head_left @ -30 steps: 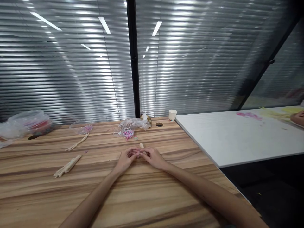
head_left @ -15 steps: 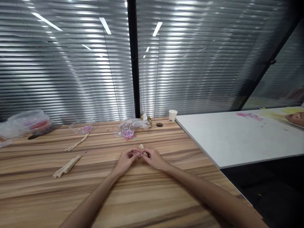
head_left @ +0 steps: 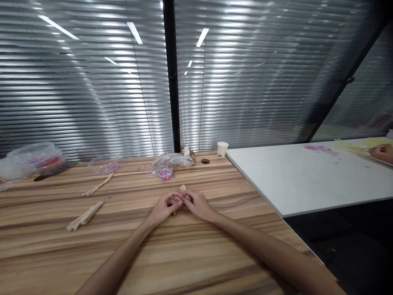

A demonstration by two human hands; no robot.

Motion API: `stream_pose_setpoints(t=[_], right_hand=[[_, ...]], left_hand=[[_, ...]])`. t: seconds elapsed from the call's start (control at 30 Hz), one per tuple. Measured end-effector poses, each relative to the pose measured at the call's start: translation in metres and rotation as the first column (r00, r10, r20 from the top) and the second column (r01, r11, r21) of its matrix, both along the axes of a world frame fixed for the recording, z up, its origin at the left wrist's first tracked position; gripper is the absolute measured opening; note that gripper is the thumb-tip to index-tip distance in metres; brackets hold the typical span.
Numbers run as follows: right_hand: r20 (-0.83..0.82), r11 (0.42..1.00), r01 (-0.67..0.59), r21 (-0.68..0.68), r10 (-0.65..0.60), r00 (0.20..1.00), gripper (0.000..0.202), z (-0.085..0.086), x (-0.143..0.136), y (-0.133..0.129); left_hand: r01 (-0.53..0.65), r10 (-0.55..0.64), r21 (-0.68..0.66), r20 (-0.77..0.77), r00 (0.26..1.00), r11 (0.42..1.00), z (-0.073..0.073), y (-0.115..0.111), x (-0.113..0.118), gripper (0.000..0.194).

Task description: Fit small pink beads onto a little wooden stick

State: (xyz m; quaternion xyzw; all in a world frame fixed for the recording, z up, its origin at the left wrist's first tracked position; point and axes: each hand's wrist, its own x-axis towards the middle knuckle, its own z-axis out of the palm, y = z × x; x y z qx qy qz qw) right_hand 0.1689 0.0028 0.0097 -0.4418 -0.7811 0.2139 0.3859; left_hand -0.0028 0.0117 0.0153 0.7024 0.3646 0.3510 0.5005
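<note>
Head view: my left hand (head_left: 164, 207) and right hand (head_left: 198, 203) meet, fingertips pinching a small wooden stick (head_left: 183, 189) over the wooden table (head_left: 184, 254).

Left hand (head_left: 164, 208) and right hand (head_left: 198, 203) together around small wooden sticks (head_left: 183, 189) on wooden table (head_left: 184, 254).

We cannot make out what our fingers (head_left: 179, 200) pinch (only a pale stub (head_left: 183, 188) shows); a co-worker's hand (head_left: 382, 152) is cut off at right.
</note>
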Motion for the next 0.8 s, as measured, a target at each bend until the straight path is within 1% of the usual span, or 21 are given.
stream_pose_setpoints(t=[0.07, 0.13, 0.3, 0.4, 0.5, 0.57, 0.63, 0.8], right_hand=[[-0.011, 1.0, 0.008, 0.005, -0.008, 1.0, 0.015, 0.0006, -0.0005, -0.0008], [-0.021, 0.999, 0.039, 0.006, -0.039, 0.999, 0.015, 0.001, -0.0008, -0.0009], [-0.051, 0.994, 0.109, 0.028, -0.108, 0.993, 0.013, 0.0032, -0.0001, -0.0002], [-0.076, 0.99, 0.139, 0.017, -0.137, 0.988, 0.012, 0.0036, 0.0004, 0.0004], [-0.09, 0.99, 0.144, -0.002, -0.143, 0.986, 0.012, 0.0027, 0.0002, 0.0014], [-0.082, 0.992, 0.127, -0.009, -0.127, 0.988, 0.012, 0.0024, -0.0001, 0.0016], [-0.067, 0.996, 0.094, -0.004, -0.094, 0.993, 0.012, 0.0027, -0.0003, 0.0013], [-0.053, 0.999, -0.049, -0.002, 0.048, 0.997, 0.016, 0.0034, 0.0003, 0.0011]], left_hand=[[-0.002, 0.002, -0.029, 0.006, 1.0, 1.0, -0.0003, 0.0009, 0.0006, 0.032], [-0.006, 0.005, -0.045, -0.03, 1.0, 0.999, -0.0008, 0.002, 0.0016, 0.031], [-0.002, 0.003, 0.012, -0.11, 0.994, 1.0, -0.0004, 0.0034, 0.0031, 0.024], [0.056, -0.05, 0.045, -0.131, 0.99, 0.997, 0.0018, 0.0034, 0.0022, 0.023], [0.117, -0.098, 0.08, -0.21, 0.973, 0.99, 0.0033, 0.0038, 0.0001, 0.028], [0.125, -0.09, 0.122, -0.261, 0.961, 0.985, 0.003, 0.0044, -0.0016, 0.031], [0.113, -0.063, 0.171, -0.275, 0.96, 0.979, 0.0021, 0.005, -0.0033, 0.034], [0.02, 0.041, 0.217, -0.276, 0.96, 0.976, 0.002, 0.005, -0.0065, 0.036]])
